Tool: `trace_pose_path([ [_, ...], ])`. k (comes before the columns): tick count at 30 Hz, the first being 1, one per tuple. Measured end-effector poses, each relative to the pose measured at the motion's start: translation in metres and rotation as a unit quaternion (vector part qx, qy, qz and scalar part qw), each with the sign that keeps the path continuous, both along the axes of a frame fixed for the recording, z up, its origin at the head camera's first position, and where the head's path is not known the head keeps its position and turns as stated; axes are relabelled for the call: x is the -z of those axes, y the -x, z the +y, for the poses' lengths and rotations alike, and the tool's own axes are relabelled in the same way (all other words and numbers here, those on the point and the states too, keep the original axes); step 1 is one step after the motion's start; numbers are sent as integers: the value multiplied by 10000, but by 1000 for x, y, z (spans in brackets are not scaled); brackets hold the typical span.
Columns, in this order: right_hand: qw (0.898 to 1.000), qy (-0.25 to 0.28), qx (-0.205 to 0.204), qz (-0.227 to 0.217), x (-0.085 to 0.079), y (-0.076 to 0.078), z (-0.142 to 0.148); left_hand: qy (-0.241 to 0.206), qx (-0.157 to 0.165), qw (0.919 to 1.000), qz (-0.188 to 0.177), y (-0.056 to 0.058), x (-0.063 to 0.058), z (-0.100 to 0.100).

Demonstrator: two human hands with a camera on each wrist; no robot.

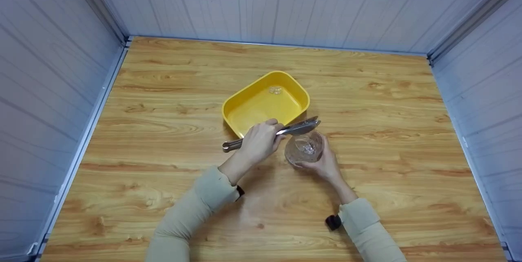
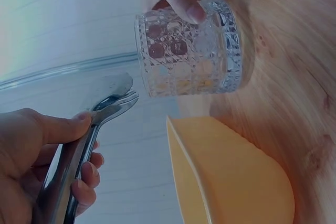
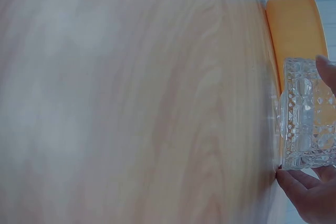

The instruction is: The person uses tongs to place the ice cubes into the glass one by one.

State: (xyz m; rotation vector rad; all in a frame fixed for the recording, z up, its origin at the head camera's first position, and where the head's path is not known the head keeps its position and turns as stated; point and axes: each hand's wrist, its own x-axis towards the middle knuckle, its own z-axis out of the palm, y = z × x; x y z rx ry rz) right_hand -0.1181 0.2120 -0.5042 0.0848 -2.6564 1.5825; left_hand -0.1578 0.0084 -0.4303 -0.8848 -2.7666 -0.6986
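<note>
My left hand (image 1: 257, 143) grips a pair of metal serving tongs (image 1: 301, 127) around the middle. One tip is fork-toothed and the other rounded, as the left wrist view shows, and the two lie close together. Those tips hover beside and above the rim of a clear patterned glass (image 2: 184, 56). Around the glass curl the fingers and thumb of my right hand (image 1: 326, 165); it stands upright on the table. Clear ice-like cubes (image 1: 309, 148) lie inside it. Just beyond my left hand is a yellow tub (image 1: 244, 94), with a few similar clear cubes (image 1: 275, 90) near its far corner.
The wood-grain table (image 1: 408, 152) is bordered by pale panel walls (image 1: 261, 5) at the back and both sides. A dark wrist device (image 1: 333, 222) sits by the right sleeve. The tub's near side lies close to the glass.
</note>
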Motion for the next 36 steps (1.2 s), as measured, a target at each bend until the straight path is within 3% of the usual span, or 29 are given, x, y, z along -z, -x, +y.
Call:
trace_pose_path([
  [15,9998,169,-89,73,4,0,2,185,62,9997,175,-8,-1,2],
  [23,10000,11,7,11,35,10,13,257,25,9996,75,-8,-1,2],
  [29,9999,46,-5,101,40,10,15,271,-54,9995,181,-7,-1,0],
  [36,9999,88,-14,76,38,10,15,274,-203,9994,-2,-3,-1,-2],
])
